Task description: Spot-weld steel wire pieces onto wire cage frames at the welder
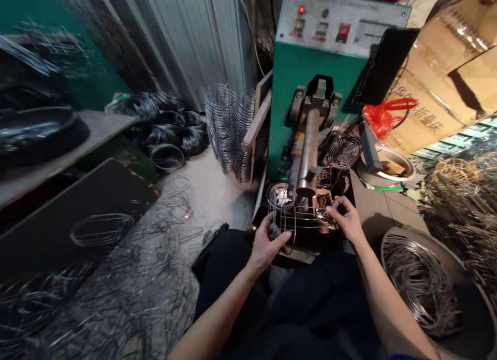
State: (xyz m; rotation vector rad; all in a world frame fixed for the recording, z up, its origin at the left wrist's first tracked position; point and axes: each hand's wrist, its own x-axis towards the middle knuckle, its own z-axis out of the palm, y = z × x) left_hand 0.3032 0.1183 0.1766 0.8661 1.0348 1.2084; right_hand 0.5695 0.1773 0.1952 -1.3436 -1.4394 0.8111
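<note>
My left hand [269,243] is closed around the near side of a thin wire frame [295,230], with its thumb and fingers on the wires. The frame has curved and straight wires and lies in front of the machine's lower part. My right hand [347,220] is at the right end of these wires, thumb and forefinger pinched together; what lies between them is too small to make out. Just above both hands, a thick metal cylinder arm [310,153] juts from the green machine [283,116]. A small round dish [272,194] with something white stands behind the left hand.
Stacked wire rings [223,127] stand left of the machine beside a board [258,121]. Loose wire pieces [155,277] litter the floor. At right are a basin [477,287] of wire parts, a white bowl [367,178], a round wire grille [342,152] and cardboard boxes [438,75].
</note>
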